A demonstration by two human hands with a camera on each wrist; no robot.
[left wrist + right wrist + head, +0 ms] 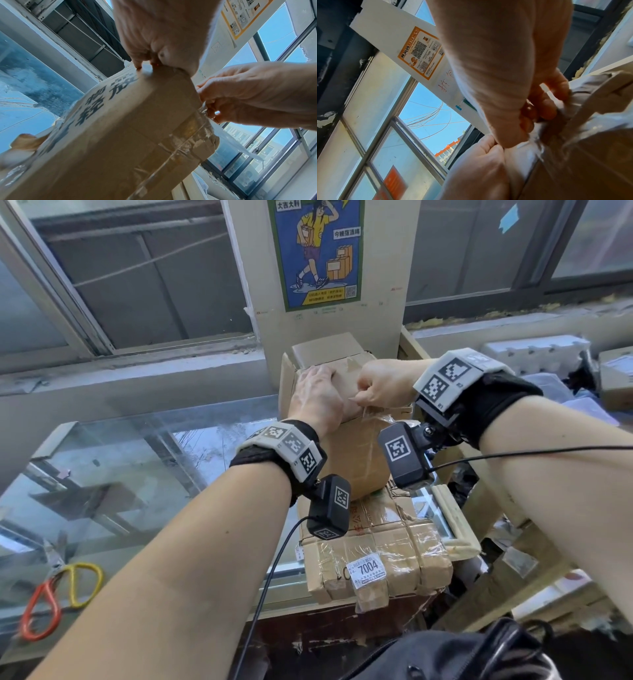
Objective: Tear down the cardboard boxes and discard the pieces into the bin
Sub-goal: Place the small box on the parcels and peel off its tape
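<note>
The room comes first: big windows (137, 278) fill the top of the frame, with a pale pillar between them carrying a blue poster (317, 251), and a glass counter (120, 460) slopes across the left half of the picture. At centre, 1 upright cardboard box (346, 446) stands on a taped, flattened box (376, 559) labelled 7004. The left hand (317, 395) lies over the upright box's top left edge, fingers bent over it, holding it steady. The right hand (383, 386) is bunched tight, pinching a strip of clear tape (371, 414) at the top seam, just beside the left hand. By my reckoning the job is barely begun: this box is whole, its seams taped, and the box beneath waits too. No bin shows in any view. At lower left, scissors with red and yellow handles (58, 599) lie on the counter, and more parcels (613, 381) crowd the right edge.
</note>
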